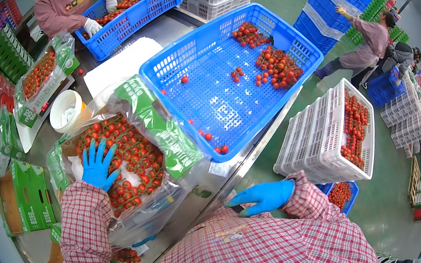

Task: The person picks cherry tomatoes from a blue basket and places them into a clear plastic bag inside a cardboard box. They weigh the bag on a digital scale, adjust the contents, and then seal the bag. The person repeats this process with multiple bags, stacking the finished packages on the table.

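My left hand point(99, 164), in a blue glove, rests with fingers apart on cherry tomatoes on the vine point(139, 158). They fill a green cardboard box point(153, 128) lined with clear plastic film. My right hand point(262, 198), also blue-gloved, is close to my chest in front of the checked smock; a small dark thing shows under its fingers, and whether it is gripped is unclear. Beyond the box lies a large blue plastic crate point(201, 67) with vine tomato clusters point(278, 66) at its far right end and several loose tomatoes point(208, 136).
A white tub point(66, 110) and a scale point(46, 101) bearing another tomato box stand at left. Across the metal table, a co-worker's gloved hands point(93, 27) are in another blue crate point(132, 14). Stacked white crates point(317, 136) with tomatoes stand at right. More people are farther right.
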`<act>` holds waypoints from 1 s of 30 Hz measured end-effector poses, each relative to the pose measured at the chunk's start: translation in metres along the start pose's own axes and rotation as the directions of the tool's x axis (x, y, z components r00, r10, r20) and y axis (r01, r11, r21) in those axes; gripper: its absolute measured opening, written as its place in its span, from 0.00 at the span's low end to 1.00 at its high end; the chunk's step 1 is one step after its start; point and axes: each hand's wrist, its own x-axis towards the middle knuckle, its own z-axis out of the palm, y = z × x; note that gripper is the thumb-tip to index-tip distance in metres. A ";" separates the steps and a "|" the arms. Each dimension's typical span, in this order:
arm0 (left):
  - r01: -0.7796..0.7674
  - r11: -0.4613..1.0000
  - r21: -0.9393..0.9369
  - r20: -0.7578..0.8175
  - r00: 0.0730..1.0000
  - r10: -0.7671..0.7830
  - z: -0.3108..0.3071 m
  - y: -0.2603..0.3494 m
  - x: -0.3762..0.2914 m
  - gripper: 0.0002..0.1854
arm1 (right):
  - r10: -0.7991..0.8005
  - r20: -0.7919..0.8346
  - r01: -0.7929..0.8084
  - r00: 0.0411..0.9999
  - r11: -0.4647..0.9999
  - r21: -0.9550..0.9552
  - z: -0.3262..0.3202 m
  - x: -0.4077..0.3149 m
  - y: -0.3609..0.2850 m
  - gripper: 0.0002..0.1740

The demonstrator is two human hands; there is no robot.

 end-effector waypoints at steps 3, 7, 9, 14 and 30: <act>0.086 0.995 -0.057 0.089 0.993 -0.081 -0.020 0.010 -0.001 0.41 | -0.166 -0.099 0.171 0.981 0.984 0.045 -0.067 -0.042 0.025 0.27; 0.134 0.840 -0.525 -0.168 0.952 -0.257 -0.070 0.044 -0.005 0.36 | -0.037 -0.493 -0.042 0.869 0.988 -0.149 -0.243 -0.068 0.100 0.22; 0.044 0.686 -0.726 -0.248 0.914 -0.321 -0.095 0.077 -0.008 0.32 | 0.134 -0.604 -0.359 0.786 0.894 -0.269 -0.341 -0.064 0.151 0.22; -0.009 0.650 -0.760 -0.280 0.906 -0.316 -0.137 0.177 0.058 0.28 | 0.275 -0.752 -0.712 0.599 0.614 -0.341 -0.465 -0.020 0.256 0.32; -0.121 0.760 -0.638 0.156 0.947 0.281 -0.088 0.309 0.410 0.30 | 0.311 -0.533 -0.051 0.787 0.893 0.447 -0.485 -0.024 0.213 0.27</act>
